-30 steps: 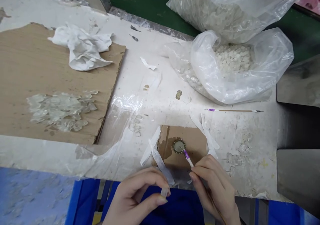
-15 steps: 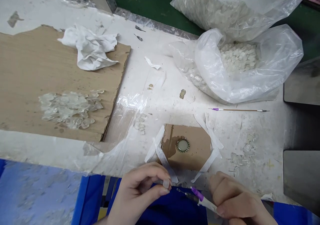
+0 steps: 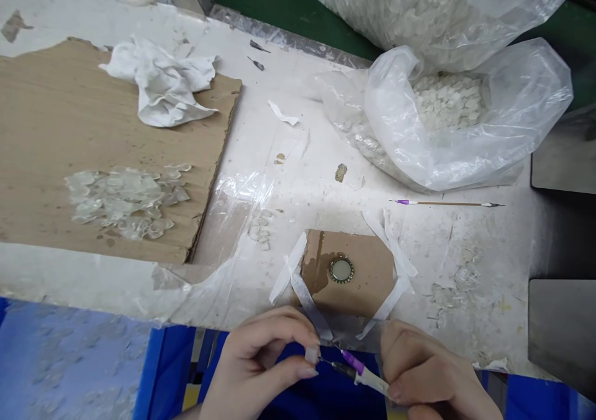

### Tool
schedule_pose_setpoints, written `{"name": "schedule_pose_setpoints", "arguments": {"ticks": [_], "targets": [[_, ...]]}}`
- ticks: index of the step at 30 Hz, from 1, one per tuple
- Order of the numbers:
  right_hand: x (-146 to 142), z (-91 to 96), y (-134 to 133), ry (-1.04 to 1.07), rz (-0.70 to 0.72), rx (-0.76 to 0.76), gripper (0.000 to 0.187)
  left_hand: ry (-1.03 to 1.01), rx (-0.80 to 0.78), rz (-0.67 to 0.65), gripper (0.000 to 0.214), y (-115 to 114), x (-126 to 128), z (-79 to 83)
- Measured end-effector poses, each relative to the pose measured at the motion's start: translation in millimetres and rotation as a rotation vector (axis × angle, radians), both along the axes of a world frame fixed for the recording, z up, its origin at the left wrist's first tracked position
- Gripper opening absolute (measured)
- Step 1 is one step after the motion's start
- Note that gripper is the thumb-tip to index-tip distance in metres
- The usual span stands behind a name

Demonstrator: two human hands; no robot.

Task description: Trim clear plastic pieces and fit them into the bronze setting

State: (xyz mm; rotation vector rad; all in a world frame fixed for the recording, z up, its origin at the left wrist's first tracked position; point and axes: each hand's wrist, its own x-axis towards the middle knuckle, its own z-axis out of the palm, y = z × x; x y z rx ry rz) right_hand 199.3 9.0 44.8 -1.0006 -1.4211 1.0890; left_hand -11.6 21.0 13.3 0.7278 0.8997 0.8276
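Between thumb and forefinger, my left hand (image 3: 263, 364) pinches a small translucent piece (image 3: 311, 353). My right hand (image 3: 431, 370) is closed around a thin white-handled tool (image 3: 370, 379). At the tool's front are a purple needle hub (image 3: 352, 361) and a dark one side by side, each with a fine tip. The dark hub's tip reaches the edge of the piece; whether it touches I cannot tell. Just beyond the hands, a bottle cap (image 3: 341, 269) holding a cloudy liquid sits on a small cardboard pad (image 3: 367, 252) edged with white tape.
Translucent flakes (image 3: 123, 202) lie piled on a large cardboard sheet (image 3: 41, 134) with a crumpled white cloth (image 3: 165, 87). An open plastic bag (image 3: 391, 115) of small pieces stands at back right. A thin double-ended stick (image 3: 447, 204) lies before it. Several small pieces (image 3: 261, 230) rest left of the pad.
My right hand has moved left with the tool, bringing its tip up to the piece in my left hand. The left hand has hardly moved.
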Motion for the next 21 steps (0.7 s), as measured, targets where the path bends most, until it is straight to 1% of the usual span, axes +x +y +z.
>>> {"name": "schedule_pose_setpoints", "arguments": {"ticks": [3, 6, 9, 15, 18, 21], "targets": [[-0.9, -1.1, 1.5, -0.021, 0.019, -0.01, 0.019, 0.003, 0.017, 0.004, 0.02, 0.8, 0.2, -0.2], [-3.1, -3.8, 1.1, -0.007, -0.01, -0.002, 0.021, 0.023, 0.048, 0.012, 0.021, 1.9, 0.5, -1.1], [-4.1, -5.1, 0.1, 0.016, -0.031, -0.006, 0.021, -0.005, 0.026, 0.007, 0.021, 2.2, 1.7, -1.5], [-3.9, -1.5, 0.3, 0.004, -0.051, -0.025, 0.023, -0.031, -0.013, 0.0, 0.017, 1.2, 3.7, -0.7], [-4.9, -1.8, 0.4, 0.002, -0.06, -0.04, 0.023, -0.024, 0.004, -0.011, 0.019, 1.5, 2.9, -2.0], [-4.6, -2.6, -0.3, -0.006, -0.029, -0.018, 0.023, 0.009, 0.045, -0.018, 0.021, 1.1, 1.0, -3.3]]}}
